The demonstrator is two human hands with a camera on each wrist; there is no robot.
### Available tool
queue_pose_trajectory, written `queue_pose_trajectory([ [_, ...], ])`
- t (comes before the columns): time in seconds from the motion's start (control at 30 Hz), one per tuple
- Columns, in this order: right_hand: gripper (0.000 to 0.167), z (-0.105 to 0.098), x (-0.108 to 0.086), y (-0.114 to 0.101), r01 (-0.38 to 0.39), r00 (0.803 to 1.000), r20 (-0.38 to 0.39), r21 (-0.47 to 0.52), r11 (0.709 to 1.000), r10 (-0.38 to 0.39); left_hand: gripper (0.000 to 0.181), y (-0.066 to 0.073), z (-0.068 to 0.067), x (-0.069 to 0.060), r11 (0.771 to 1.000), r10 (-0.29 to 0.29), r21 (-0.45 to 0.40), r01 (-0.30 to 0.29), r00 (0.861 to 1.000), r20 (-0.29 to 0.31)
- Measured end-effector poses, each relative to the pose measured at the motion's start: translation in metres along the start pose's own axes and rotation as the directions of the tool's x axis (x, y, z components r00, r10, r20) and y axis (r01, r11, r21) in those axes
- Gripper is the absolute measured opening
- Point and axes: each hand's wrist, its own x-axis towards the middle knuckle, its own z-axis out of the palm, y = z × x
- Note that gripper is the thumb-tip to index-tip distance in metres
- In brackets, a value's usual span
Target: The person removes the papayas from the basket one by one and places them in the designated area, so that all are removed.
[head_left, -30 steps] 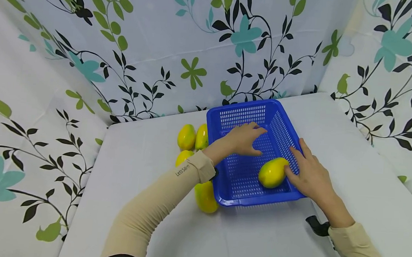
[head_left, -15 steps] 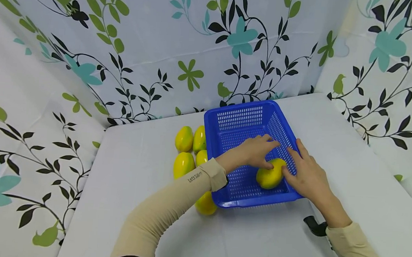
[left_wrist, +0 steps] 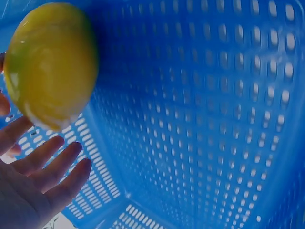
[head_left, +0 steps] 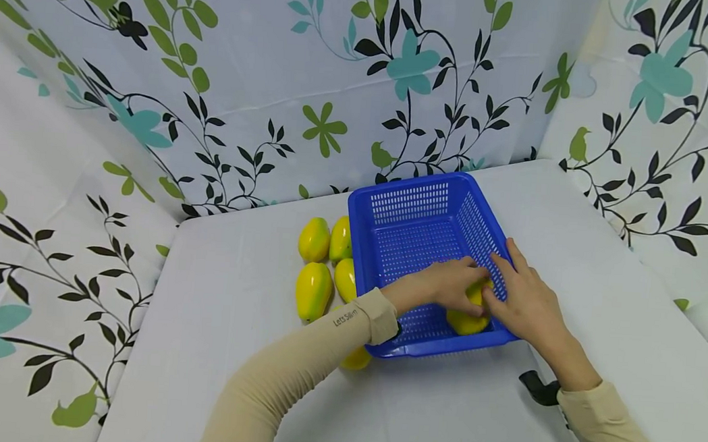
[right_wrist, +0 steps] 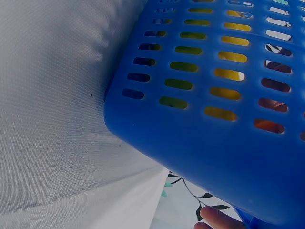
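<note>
A blue perforated basket [head_left: 410, 241] stands tilted in view on the white table. One glossy yellow-green mango [head_left: 466, 322] lies in its near right corner. My left hand [head_left: 447, 284] reaches into the basket and touches this mango, partly covering it in the head view. In the left wrist view its fingers [left_wrist: 57, 160] are fairly straight and spread below the mango [left_wrist: 52, 67]. At the right side, my right hand [head_left: 532, 299] holds the basket's rim, thumb inside beside the mango. The right wrist view shows the basket's outer wall [right_wrist: 162, 133] with fingertips [right_wrist: 219, 219] past the rim.
Several more mangoes [head_left: 314, 291] lie on the table left of the basket, some partly hidden behind the left sleeve [head_left: 322, 351]. A patterned curtain [head_left: 247, 72] borders the table [head_left: 235, 274] at the back and sides. A black strap piece [head_left: 540, 388] sits at the right wrist.
My left hand has moved right and toward me, from the basket's middle onto the mango. The mango has shifted slightly toward the near wall. My right hand stays at the rim.
</note>
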Motion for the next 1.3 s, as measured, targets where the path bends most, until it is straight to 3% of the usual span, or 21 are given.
queue_pose_trajectory([
  [0.4, 0.06, 0.0, -0.001, -0.001, 0.003, 1.0, -0.017, 0.013, 1.0, -0.003, 0.06, 0.002, 0.013, 0.005, 0.996, 0.036, -0.084, -0.037, 0.999, -0.014],
  [0.57, 0.059, 0.002, 0.0, -0.001, 0.013, 1.0, -0.026, 0.01, 1.0, -0.013, 0.058, 0.001, 0.012, 0.003, 0.994, 0.046, -0.092, -0.05, 0.998, -0.046],
  [0.73, 0.059, 0.002, 0.0, 0.0, 0.015, 0.999, -0.029, 0.004, 1.0, -0.014, 0.063, -0.002, 0.003, -0.003, 0.996, 0.003, -0.092, -0.012, 0.996, -0.094],
  [0.97, 0.06, 0.003, 0.001, 0.0, 0.014, 1.0, -0.02, -0.001, 1.0, -0.014, 0.069, -0.011, -0.016, -0.019, 0.989, -0.097, -0.128, 0.078, 0.984, -0.149],
  [1.2, 0.06, 0.001, 0.0, 0.0, 0.012, 1.0, -0.025, -0.012, 1.0, -0.013, 0.071, -0.012, -0.037, -0.044, 0.985, -0.109, -0.153, 0.076, 0.969, -0.222],
  [1.3, 0.06, 0.001, 0.001, 0.0, 0.013, 1.0, -0.027, -0.013, 1.0, -0.013, 0.072, -0.016, -0.043, -0.058, 0.98, -0.129, -0.182, 0.082, 0.956, -0.264],
])
